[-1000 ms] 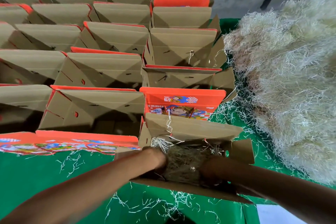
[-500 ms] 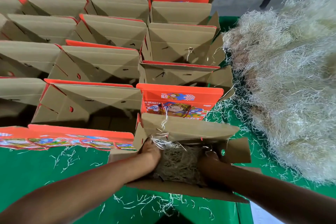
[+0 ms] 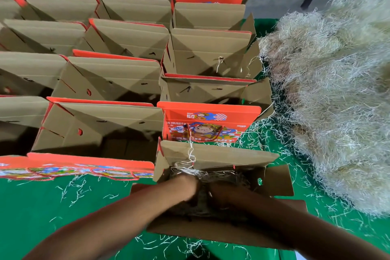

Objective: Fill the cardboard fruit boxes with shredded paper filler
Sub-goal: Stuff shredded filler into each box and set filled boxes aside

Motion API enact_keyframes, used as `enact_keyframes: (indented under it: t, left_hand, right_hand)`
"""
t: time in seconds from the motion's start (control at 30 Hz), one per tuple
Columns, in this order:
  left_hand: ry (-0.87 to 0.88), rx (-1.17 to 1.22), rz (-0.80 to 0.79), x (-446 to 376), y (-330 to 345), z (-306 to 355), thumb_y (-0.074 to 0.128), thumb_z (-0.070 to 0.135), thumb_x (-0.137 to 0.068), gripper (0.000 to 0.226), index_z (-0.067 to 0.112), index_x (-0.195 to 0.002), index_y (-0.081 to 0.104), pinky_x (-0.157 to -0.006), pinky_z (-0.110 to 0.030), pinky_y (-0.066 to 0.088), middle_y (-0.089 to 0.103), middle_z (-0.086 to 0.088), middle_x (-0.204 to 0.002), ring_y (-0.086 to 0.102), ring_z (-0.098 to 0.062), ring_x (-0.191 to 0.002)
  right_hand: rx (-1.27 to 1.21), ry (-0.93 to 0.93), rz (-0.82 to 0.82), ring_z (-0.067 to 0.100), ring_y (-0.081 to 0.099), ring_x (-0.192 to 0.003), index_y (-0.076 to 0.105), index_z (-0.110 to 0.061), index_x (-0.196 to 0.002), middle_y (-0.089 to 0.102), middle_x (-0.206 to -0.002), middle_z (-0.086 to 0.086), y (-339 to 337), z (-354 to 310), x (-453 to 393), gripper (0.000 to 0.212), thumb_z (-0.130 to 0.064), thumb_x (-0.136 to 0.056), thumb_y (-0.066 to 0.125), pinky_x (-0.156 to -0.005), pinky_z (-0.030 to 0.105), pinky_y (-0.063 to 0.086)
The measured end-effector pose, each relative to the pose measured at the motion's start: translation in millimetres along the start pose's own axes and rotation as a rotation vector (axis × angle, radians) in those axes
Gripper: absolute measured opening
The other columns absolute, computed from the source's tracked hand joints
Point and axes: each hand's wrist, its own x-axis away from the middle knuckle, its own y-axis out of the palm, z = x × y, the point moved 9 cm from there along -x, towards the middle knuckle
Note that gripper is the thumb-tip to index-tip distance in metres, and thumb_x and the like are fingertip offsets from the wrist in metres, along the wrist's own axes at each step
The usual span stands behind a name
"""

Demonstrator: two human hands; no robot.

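Observation:
The nearest open cardboard fruit box stands on the green table, its brown flaps spread. A layer of shredded paper filler lies inside it. Both my hands are down in this box, on the filler. My left hand is at the box's left middle, and my right hand is close beside it. The fingers of both are blurred and buried in the filler. Loose strands hang over the far flap.
A large pile of shredded paper fills the right side of the green table. Several open fruit boxes, orange outside, stand in rows behind and to the left. Stray shreds litter the table.
My two hands have moved from the box's sides toward each other and now nearly meet over the filler in the middle.

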Motion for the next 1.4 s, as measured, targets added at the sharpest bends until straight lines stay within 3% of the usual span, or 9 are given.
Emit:
enact_keyframes:
  t: [0.1, 0.23, 0.4, 0.53, 0.7, 0.9, 1.17, 1.27, 1.4]
  left_hand:
    - [-0.025, -0.004, 0.004, -2, -11, 5, 0.065, 0.006, -0.086, 0.031, -0.002, -0.116, 0.064, -0.079, -0.038, 0.054, 0.066, -0.018, -0.117, 0.065, -0.033, -0.103]
    - [-0.222, 0.010, 0.012, -18, 3, -11, 0.058, 0.009, -0.093, 0.031, 0.006, -0.124, 0.063, -0.093, -0.045, 0.051, 0.062, -0.012, -0.127, 0.058, -0.033, -0.118]
    - [-0.073, -0.024, 0.121, -33, 12, -23, 0.046, 0.017, -0.102, 0.038, 0.001, -0.135, 0.051, -0.088, -0.018, 0.050, 0.051, -0.019, -0.142, 0.060, -0.019, -0.104]
    - [-0.140, -0.114, 0.196, -24, 0, -30, 0.043, 0.018, -0.101, 0.048, 0.010, -0.148, 0.038, -0.119, -0.039, 0.022, 0.032, -0.012, -0.157, 0.029, -0.028, -0.145]
    - [-0.196, -0.071, 0.038, -11, 14, -16, 0.044, 0.014, -0.099, 0.036, 0.006, -0.131, 0.059, -0.101, -0.043, 0.043, 0.056, -0.011, -0.138, 0.052, -0.030, -0.127]
    - [-0.118, -0.001, -0.404, 18, 56, -7, 0.048, 0.046, -0.100, 0.053, 0.012, -0.141, 0.048, -0.093, -0.033, 0.040, 0.049, -0.013, -0.143, 0.049, -0.030, -0.129]
    - [-0.060, -0.011, -0.334, 33, 41, 2, 0.053, 0.041, -0.098, 0.047, 0.007, -0.130, 0.057, -0.091, -0.039, 0.044, 0.057, -0.015, -0.133, 0.056, -0.033, -0.120]
    - [-0.117, 0.025, -0.142, 25, 22, 3, 0.053, 0.014, -0.097, 0.029, 0.003, -0.121, 0.065, -0.098, -0.038, 0.049, 0.063, -0.015, -0.127, 0.060, -0.029, -0.117]
    - [-0.230, 0.048, 0.149, 39, -7, -6, 0.064, 0.024, -0.090, 0.043, 0.008, -0.130, 0.058, -0.094, -0.036, 0.048, 0.059, -0.012, -0.133, 0.055, -0.027, -0.122]
  right_hand:
    - [0.013, -0.017, 0.062, 0.033, 0.062, -0.113, 0.057, -0.010, -0.133, 0.063, -0.128, 0.016, -5, 0, -1, 0.042, -0.029, -0.095, 0.057, -0.089, 0.038, 0.050]
    - [0.361, 0.322, 0.002, 0.041, 0.052, -0.125, 0.054, -0.006, -0.135, 0.055, -0.136, 0.020, -2, 31, 6, 0.047, -0.029, -0.094, 0.058, -0.092, 0.053, 0.047]
    - [-0.088, 0.312, 0.140, 0.035, 0.055, -0.123, 0.055, -0.004, -0.132, 0.057, -0.133, 0.020, 8, 55, 0, 0.034, -0.018, -0.103, 0.045, -0.100, 0.040, 0.044]
    - [0.113, 0.364, 0.070, 0.032, 0.043, -0.137, 0.041, -0.003, -0.145, 0.044, -0.148, 0.017, -2, 51, 1, 0.041, -0.017, -0.106, 0.037, -0.109, 0.041, 0.039]
    - [0.290, 0.186, 0.102, 0.039, 0.053, -0.126, 0.056, 0.000, -0.133, 0.055, -0.137, 0.021, -11, 25, 16, 0.036, -0.009, -0.100, 0.048, -0.094, 0.048, 0.049]
    - [0.115, 0.019, -0.104, 0.035, 0.046, -0.134, 0.054, 0.003, -0.137, 0.048, -0.146, 0.022, 39, 25, 17, 0.050, -0.010, -0.091, 0.068, -0.115, 0.037, 0.030]
    - [0.162, -0.075, -0.093, 0.034, 0.050, -0.131, 0.056, -0.002, -0.136, 0.053, -0.142, 0.019, 15, 7, 47, 0.042, -0.019, -0.097, 0.059, -0.110, 0.037, 0.038]
    - [0.234, -0.104, 0.085, 0.034, 0.058, -0.123, 0.059, -0.004, -0.131, 0.060, -0.132, 0.017, -21, -18, 54, 0.036, -0.019, -0.098, 0.055, -0.100, 0.045, 0.050]
    - [0.403, -0.117, 0.462, 0.038, 0.053, -0.121, 0.041, -0.005, -0.141, 0.050, -0.136, 0.019, -58, -47, 63, 0.049, -0.017, -0.095, 0.053, -0.091, 0.045, 0.050]
